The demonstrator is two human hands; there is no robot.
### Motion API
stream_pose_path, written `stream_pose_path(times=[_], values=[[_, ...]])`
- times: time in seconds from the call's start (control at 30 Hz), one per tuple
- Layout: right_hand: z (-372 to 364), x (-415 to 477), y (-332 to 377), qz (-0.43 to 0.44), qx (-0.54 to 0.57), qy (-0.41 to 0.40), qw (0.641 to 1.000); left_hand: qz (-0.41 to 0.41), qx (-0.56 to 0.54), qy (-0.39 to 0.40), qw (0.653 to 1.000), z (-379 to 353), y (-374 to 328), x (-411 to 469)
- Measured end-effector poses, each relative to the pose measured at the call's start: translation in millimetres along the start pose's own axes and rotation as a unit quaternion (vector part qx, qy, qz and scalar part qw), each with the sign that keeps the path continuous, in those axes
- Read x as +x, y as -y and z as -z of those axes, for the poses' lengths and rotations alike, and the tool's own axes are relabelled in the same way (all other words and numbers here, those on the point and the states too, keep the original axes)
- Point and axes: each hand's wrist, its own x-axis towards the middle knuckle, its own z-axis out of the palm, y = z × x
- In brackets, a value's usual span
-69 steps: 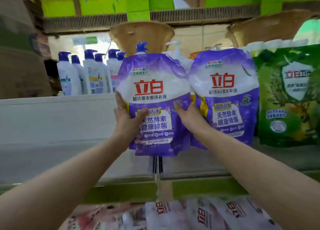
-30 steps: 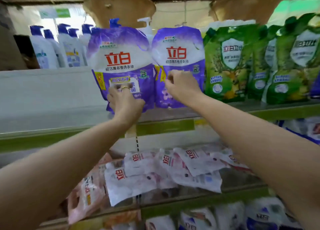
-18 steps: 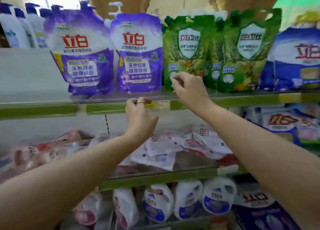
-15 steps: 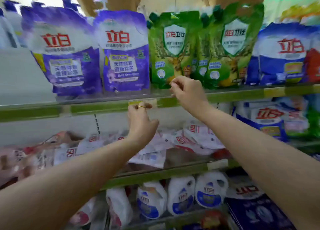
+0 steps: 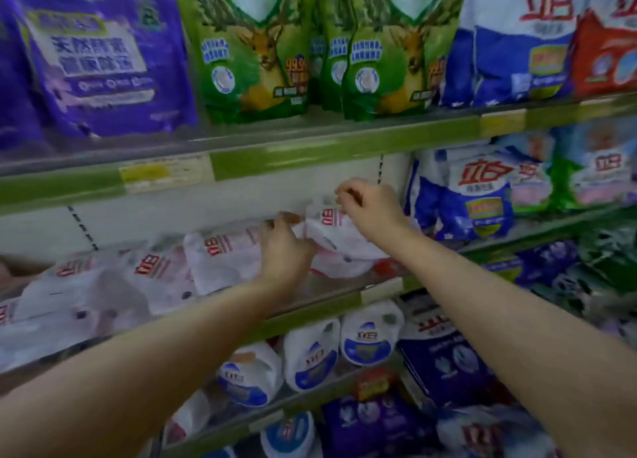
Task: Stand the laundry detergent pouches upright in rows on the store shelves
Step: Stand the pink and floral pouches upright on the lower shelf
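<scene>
Several white pouches lie flat on the middle shelf, the left hand with fingers curled on the rightmost pouch, the right hand above it, grip unclear.

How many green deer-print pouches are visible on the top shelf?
3. Left pouch, right pouch, and a partly hidden middle pouch between them, all upright on the top shelf. Others may stand behind.

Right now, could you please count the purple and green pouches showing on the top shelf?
Purple pouches: 2
Green pouches: 3, the middle one mostly hidden
Total: 5
</scene>
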Motion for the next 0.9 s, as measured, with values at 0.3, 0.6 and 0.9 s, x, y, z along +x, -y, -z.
stream_pose_path(times=[0.3, 0.6, 0.9], values=[[-64, 13, -90, -0.028, -0.135, 0.205, 0.969, 0.058, 0.016, 0.034, 0.998, -46, 17, 61], [-105, 18, -116, 0.022, -0.292, 0.316, 0.903, 0.132, 0.007, 0.022, 0.991, -80, 18, 79], [-42, 40, -133, 0.035, -0.067, 0.155, 0.985, 0.094, -0.086, -0.132, 0.983, -101, -17, 83]])
